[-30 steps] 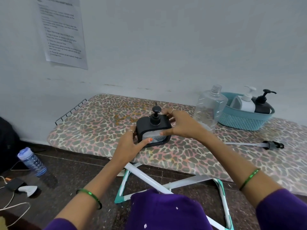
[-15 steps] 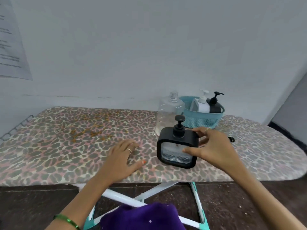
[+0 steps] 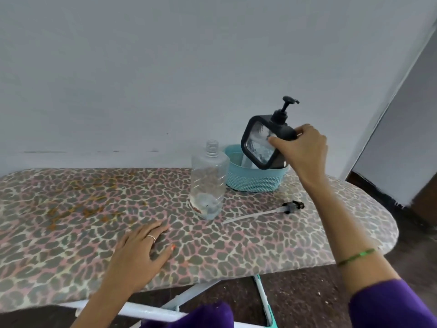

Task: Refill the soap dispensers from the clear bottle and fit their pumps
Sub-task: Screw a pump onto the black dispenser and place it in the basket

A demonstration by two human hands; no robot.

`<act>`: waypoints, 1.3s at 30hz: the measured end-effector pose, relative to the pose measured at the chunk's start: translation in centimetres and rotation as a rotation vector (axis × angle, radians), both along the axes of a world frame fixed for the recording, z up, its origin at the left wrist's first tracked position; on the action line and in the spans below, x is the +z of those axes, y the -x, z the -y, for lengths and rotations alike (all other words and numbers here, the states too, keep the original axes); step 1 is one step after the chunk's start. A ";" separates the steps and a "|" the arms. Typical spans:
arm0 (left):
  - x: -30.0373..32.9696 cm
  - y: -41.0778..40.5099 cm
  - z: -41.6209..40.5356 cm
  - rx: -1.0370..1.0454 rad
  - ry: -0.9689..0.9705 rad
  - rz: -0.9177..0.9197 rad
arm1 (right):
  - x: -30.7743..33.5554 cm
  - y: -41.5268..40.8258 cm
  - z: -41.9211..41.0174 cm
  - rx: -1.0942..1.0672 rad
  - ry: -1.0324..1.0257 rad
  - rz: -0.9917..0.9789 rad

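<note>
Your right hand [image 3: 301, 150] grips the black square dispenser [image 3: 261, 143] by its upper corner, fingers and thumb curled round the frame, and holds it tilted in the air over the teal basket [image 3: 255, 179]. You can see its black pump [image 3: 282, 113] fitted on top and a clear panel on its face. Just left of the basket, touching or nearly so, the clear bottle [image 3: 208, 183] stands upright and uncapped on the leopard-print board [image 3: 260, 245], with only a little liquid at its bottom. A loose pump with a long white tube [image 3: 264, 213] lies flat on the board to the bottle's right. Your left hand [image 3: 142, 252] rests palm down on the board, fingers spread and relaxed, holding nothing, well apart from the bottle.
</note>
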State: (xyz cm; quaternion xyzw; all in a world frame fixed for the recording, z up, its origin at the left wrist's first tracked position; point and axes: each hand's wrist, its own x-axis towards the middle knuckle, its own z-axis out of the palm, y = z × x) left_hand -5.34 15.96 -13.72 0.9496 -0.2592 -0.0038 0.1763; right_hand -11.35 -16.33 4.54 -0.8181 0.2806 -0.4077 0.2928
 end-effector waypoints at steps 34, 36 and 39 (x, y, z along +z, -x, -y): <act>-0.1 0.0 -0.2 0.027 0.081 0.061 | -10.1 -11.8 -0.2 -0.138 0.513 -0.463; 0.0 0.1 -0.1 0.025 0.079 0.064 | -10.7 -11.4 0.0 -0.097 0.554 -0.445; -0.1 0.1 -0.1 0.020 0.064 0.069 | -11.6 -10.7 0.1 -0.037 0.536 -0.369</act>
